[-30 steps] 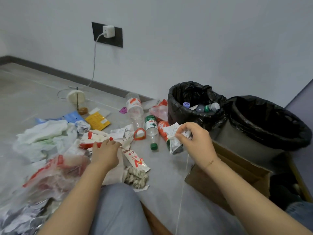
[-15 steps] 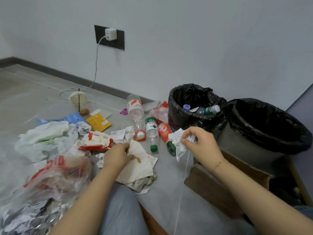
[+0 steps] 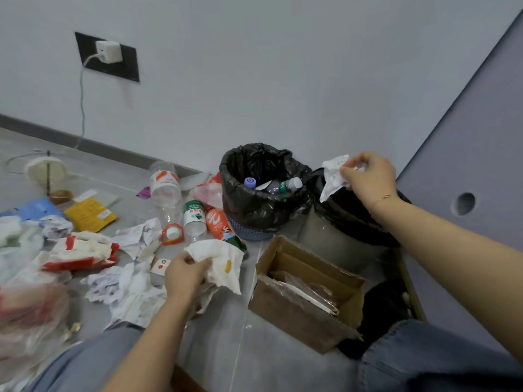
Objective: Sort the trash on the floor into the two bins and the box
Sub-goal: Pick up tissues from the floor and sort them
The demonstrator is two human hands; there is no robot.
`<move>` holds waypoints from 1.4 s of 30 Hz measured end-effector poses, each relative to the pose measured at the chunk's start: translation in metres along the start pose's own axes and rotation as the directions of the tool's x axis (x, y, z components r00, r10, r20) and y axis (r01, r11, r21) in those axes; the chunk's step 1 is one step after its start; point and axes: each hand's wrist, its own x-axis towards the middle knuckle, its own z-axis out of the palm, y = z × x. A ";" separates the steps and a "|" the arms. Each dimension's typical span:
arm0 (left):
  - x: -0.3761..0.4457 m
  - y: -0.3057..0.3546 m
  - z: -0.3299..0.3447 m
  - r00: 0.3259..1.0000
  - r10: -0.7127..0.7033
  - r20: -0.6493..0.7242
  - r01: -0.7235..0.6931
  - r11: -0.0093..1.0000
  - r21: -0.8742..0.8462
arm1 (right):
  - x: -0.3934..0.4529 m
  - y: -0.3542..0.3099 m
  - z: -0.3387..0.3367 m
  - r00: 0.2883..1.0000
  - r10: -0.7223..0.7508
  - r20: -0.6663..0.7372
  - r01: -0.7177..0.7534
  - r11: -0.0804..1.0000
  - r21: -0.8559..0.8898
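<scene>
The right hand (image 3: pixel 368 176) is extended forward with the forearm raised, its fingers pinching a crumpled white paper (image 3: pixel 332 176) held directly above the open mouth of the right bin (image 3: pixel 351 216), which is lined with a black bag. The left hand (image 3: pixel 184 274) is low over the floor (image 3: pixel 226 349), fingers curled round a stained white napkin (image 3: pixel 223 264). The left bin (image 3: pixel 254 210) contains bottles. The cardboard box (image 3: pixel 305 290) stands in front of both bins.

Soft even indoor light, faint shadows; wide-angle bowing, blurred left edge
</scene>
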 end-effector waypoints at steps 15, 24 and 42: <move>0.002 0.001 -0.007 0.992 -0.109 0.057 0.120 0.963 -0.240 | -0.030 -0.004 0.027 0.925 0.254 0.284 -0.339 0.888 0.311; -0.021 0.000 -0.033 0.988 -0.139 0.073 0.156 0.910 -0.384 | -0.145 -0.021 0.108 0.786 0.032 0.618 -0.164 0.974 0.158; -0.037 0.024 -0.031 0.912 0.022 0.409 0.275 0.706 -0.652 | -0.177 -0.007 0.144 0.736 -0.012 0.677 -0.281 0.904 0.321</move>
